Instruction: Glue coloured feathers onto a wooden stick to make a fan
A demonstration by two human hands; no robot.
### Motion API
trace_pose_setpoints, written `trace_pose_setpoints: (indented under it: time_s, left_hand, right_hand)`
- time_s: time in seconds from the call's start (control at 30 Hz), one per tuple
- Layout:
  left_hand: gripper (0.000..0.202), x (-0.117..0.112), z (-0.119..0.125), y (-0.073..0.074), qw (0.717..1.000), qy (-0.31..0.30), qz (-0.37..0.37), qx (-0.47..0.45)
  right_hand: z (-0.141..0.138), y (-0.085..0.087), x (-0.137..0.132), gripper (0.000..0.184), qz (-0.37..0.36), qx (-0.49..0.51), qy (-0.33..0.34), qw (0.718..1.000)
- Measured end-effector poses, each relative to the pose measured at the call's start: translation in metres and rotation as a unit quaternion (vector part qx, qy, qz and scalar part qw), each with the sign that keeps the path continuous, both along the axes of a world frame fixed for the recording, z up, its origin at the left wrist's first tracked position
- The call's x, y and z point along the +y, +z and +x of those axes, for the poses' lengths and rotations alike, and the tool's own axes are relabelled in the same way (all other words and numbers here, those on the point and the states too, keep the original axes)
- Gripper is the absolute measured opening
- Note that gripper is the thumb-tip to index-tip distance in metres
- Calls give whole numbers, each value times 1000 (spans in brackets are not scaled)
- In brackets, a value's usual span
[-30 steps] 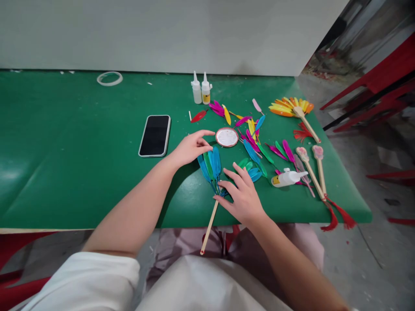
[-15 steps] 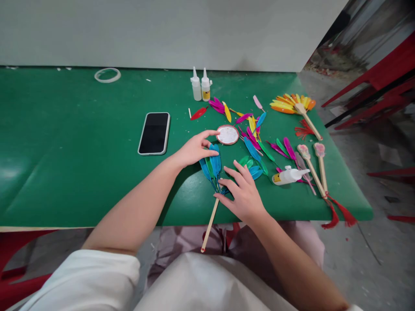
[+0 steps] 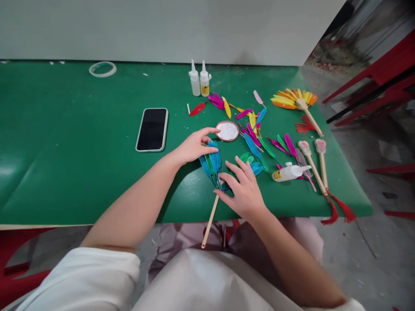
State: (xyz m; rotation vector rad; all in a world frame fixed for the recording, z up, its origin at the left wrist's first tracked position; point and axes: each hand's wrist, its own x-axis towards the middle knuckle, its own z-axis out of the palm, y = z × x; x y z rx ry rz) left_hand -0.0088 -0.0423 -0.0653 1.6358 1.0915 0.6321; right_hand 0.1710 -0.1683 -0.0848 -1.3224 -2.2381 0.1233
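Right of the phone, the left hand lay open on the fan's feather tips. The right hand, fingers spread, pressed its quills. The feathers looked light, soft and easily bent, so the stick seemed the safest hold.

I had the green table up: a phone lying flat, two glue bottles upright at the back. Loose feathers, a round disc, a blue feather fan and a tipped bottle lay rightward.
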Motion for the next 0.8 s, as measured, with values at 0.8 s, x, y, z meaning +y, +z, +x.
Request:
trace_pose_setpoints:
  time_s: [0.8]
  left_hand:
    - [59, 0, 2, -2, 1000, 8, 5, 3]
  right_hand:
    - [-1, 2, -1, 20, 40, 6, 21, 999]
